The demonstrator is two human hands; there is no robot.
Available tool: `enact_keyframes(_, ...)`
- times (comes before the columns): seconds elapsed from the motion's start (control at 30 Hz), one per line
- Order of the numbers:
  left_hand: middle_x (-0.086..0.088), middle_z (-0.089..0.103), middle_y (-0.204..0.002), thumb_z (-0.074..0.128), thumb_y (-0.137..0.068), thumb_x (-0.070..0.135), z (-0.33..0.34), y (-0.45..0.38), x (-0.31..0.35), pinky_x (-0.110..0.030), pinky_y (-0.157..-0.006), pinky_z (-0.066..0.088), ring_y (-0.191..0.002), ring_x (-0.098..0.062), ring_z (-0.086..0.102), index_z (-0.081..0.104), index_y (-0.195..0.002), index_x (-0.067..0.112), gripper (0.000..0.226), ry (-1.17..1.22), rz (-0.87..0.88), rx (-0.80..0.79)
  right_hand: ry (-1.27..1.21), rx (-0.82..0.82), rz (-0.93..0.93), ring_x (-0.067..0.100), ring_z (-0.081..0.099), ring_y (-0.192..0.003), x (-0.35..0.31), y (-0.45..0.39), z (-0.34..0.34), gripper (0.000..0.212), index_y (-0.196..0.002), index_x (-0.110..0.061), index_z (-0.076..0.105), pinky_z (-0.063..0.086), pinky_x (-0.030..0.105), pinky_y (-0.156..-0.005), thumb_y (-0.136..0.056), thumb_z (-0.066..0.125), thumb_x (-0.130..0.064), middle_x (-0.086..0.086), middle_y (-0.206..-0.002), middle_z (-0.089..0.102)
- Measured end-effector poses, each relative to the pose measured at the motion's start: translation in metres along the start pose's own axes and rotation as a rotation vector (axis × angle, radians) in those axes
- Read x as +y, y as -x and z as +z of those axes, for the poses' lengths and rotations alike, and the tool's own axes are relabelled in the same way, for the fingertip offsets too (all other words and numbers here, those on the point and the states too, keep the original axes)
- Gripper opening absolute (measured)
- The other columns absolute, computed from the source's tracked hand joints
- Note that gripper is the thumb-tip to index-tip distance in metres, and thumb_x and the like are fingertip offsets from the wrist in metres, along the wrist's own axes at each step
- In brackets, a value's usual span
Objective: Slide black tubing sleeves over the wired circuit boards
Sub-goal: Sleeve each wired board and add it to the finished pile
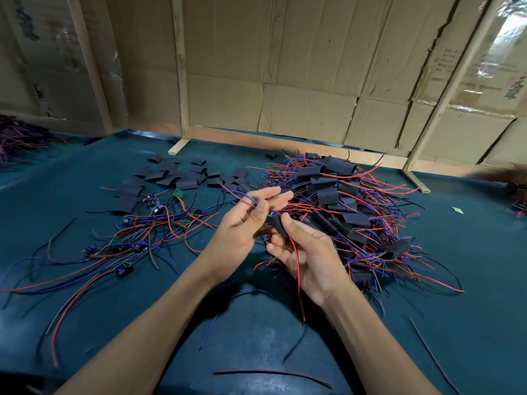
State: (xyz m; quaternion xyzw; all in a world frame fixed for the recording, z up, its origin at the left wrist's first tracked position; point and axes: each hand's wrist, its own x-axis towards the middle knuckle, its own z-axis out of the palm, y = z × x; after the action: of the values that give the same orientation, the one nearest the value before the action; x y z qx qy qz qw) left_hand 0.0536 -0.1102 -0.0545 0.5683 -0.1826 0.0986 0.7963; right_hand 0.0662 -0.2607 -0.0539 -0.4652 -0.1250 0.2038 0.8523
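Holding the work up over the green table [470, 280], the person has both hands close together, nearly touching. The right hand [306, 255] lies palm up with its fingers curled, and its thumb presses a black tubing sleeve [279, 227] against them; a red wire [297, 269] trails from the sleeve down across that palm. A bit of green circuit board [270, 215] shows at the sleeve's upper end, right between the 2 hands. The left hand [248, 223] pinches a blue wire [247, 198] between thumb and forefinger, its other fingers stretched out loosely. Beyond the right hand and to its right sits a heap of sleeved boards [342, 206] tangled in red and blue leads. Beyond the left hand lie loose empty sleeves [168, 175], and to its left bare wired boards [125, 246] are spread about.
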Motion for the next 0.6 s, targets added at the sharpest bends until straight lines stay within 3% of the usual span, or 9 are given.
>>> enact_keyframes(0.13,-0.009,0.069,-0.103,0.055,-0.099,0.019,0.003,0.000,0.001,-0.035,-0.068,0.051,-0.084,-0.026,0.060,0.063,-0.118,0.003,0.026,0.099,-0.024,0.126,0.125,0.048,-0.231,0.019,0.066,-0.072,0.005,-0.002,-0.001,0.034,-0.106,-0.004,0.079,0.059,0.028,-0.067,-0.074,0.079,-0.017,0.016,-0.093,0.075)
enact_keyframes(0.27,-0.014,0.066,-0.087,0.063,-0.087,0.011,0.002,-0.001,0.005,-0.036,-0.053,0.050,-0.063,-0.030,0.059,0.068,-0.102,0.004,0.018,0.159,0.002,0.182,0.296,0.063,-0.346,0.022,0.068,-0.065,0.008,-0.001,-0.002,0.037,-0.111,-0.012,0.078,0.058,0.029,-0.066,-0.075,0.083,-0.018,0.017,-0.082,0.073)
enact_keyframes(0.33,-0.010,0.069,-0.090,0.065,-0.083,0.009,0.001,-0.001,0.007,-0.035,-0.054,0.052,-0.067,-0.026,0.061,0.073,-0.096,0.009,0.015,0.146,0.034,0.204,0.347,0.083,-0.400,0.022,0.065,-0.064,0.011,0.000,0.000,0.038,-0.109,-0.019,0.079,0.057,0.027,-0.066,-0.072,0.084,-0.018,0.009,-0.081,0.067)
enact_keyframes(0.43,-0.008,0.073,-0.097,0.069,-0.082,0.010,-0.001,-0.001,0.009,-0.029,-0.069,0.056,-0.085,-0.017,0.067,0.078,-0.093,0.015,0.015,0.119,0.056,0.200,0.519,0.154,-0.485,0.012,0.057,-0.068,0.013,-0.001,-0.001,0.042,-0.106,-0.034,0.079,0.052,0.022,-0.071,-0.071,0.087,-0.012,-0.016,-0.079,0.060)
enact_keyframes(0.53,-0.011,0.073,-0.101,0.072,-0.083,0.009,-0.004,0.000,0.010,-0.030,-0.078,0.055,-0.094,-0.019,0.067,0.078,-0.095,0.014,0.014,0.109,0.055,0.184,0.630,0.194,-0.570,0.000,0.055,-0.072,0.015,-0.001,-0.003,0.047,-0.116,-0.028,0.074,0.046,0.013,-0.074,-0.075,0.087,-0.009,-0.021,-0.092,0.067)
enact_keyframes(0.6,-0.012,0.073,-0.101,0.070,-0.084,0.007,-0.005,-0.001,0.010,-0.033,-0.078,0.055,-0.094,-0.022,0.066,0.079,-0.095,0.014,0.016,0.091,0.054,0.201,0.680,0.219,-0.632,0.003,0.065,-0.089,0.015,-0.001,-0.003,0.047,-0.120,-0.020,0.073,0.048,0.015,-0.083,-0.077,0.086,-0.009,-0.015,-0.107,0.071)
